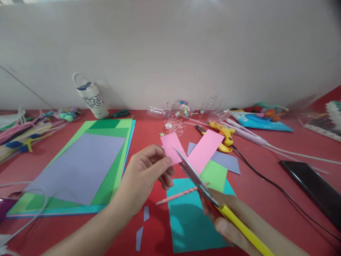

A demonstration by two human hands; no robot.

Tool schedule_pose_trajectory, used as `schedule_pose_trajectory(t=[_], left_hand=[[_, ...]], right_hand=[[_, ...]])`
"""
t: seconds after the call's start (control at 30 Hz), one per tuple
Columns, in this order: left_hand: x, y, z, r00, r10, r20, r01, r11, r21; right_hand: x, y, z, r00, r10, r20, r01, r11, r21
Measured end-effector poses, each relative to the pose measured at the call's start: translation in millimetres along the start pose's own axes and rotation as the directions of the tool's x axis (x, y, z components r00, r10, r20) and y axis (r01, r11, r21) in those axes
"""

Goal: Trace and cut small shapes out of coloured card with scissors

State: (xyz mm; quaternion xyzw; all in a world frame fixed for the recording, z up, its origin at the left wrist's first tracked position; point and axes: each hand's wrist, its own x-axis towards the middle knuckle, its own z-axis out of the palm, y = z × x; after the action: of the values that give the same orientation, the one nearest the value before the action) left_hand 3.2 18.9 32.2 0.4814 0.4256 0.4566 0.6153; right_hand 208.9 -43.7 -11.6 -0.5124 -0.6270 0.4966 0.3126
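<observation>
My left hand [149,169] pinches the lower edge of a small pink paper piece [173,142], which has faint pencil lines on it. My right hand [226,213] grips yellow-handled scissors [190,173], their blades pointing up and left, with the tip against the pink piece. Behind the blades is a second pink paper strip [206,149]. Beneath my hands lie a teal sheet [197,224], a light green piece [214,174] and a purple piece [227,161]. A pink pencil [177,196] rests across the teal sheet's upper edge.
Stacked coloured paper [77,167] lies at left, with a white tumbler [93,97] behind it. Purple scraps [139,238] sit near the front. A yellow glue gun [226,133], its black cord and a dark phone [311,188] are at right. Pipe cleaners [26,137] lie far left.
</observation>
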Motion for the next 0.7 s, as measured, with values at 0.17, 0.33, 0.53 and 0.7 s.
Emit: schedule_pose_trajectory(t=[0.17, 0.33, 0.53, 0.7], left_hand=[[-4.0, -0.9, 3.4, 1.0, 0.002, 0.014, -0.002, 1.0, -0.013], [-4.9, 0.8, 4.4, 1.0, -0.008, 0.017, 0.009, 1.0, -0.028], [-3.9, 2.6, 3.3, 0.999, -0.021, 0.04, 0.023, 0.998, -0.065], [-4.3, 1.9, 3.4, 0.999, -0.019, 0.045, 0.023, 0.997, -0.073]], right_hand=[[1.3, -8.5, -1.1, 0.997, 0.041, 0.057, -0.04, 0.999, -0.025], [-2.9, -7.9, 1.7, 0.999, 0.027, 0.033, -0.026, 0.999, -0.018], [-6.3, -14.4, 2.6, 0.995, 0.055, 0.08, -0.053, 0.998, -0.026], [-6.1, -20.3, 2.2, 0.991, 0.081, 0.105, -0.078, 0.996, -0.03]])
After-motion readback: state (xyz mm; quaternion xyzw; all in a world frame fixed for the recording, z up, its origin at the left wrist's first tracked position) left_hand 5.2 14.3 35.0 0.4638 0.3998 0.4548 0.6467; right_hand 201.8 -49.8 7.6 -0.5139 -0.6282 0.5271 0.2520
